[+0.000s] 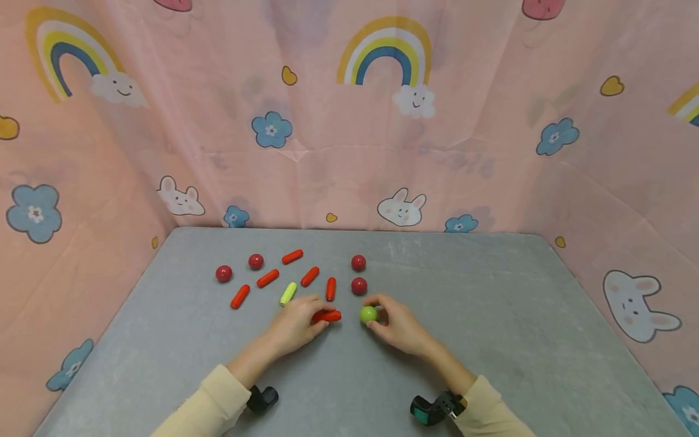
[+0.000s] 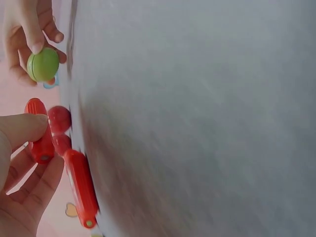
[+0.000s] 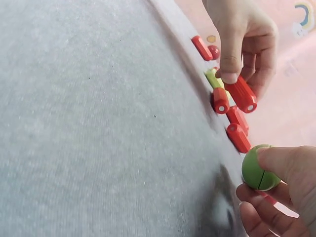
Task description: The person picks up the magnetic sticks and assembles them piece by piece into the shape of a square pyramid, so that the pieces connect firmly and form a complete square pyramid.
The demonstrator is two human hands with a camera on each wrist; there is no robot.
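My left hand (image 1: 297, 323) pinches a red stick-shaped piece (image 1: 329, 316) between thumb and fingers; the left wrist view shows this ridged red piece (image 2: 40, 131) held off the table. Facing it, my right hand (image 1: 397, 325) grips a green ball (image 1: 368, 314) by thumb and fingertips. A seam line runs across the green ball (image 3: 259, 168) in the right wrist view. Just beyond the left hand lie a yellow-green stick (image 1: 288, 294) and a red stick (image 1: 330, 289). Behind the green ball sits a dark red ball (image 1: 358, 286).
Several more red sticks (image 1: 268, 278) lie scattered on the grey table (image 1: 491, 315), left of centre. Two red balls (image 1: 224, 274) rest at the far left, and another red ball (image 1: 358, 263) is further back. A pink patterned cloth (image 1: 338, 170) hangs behind and beside the table.
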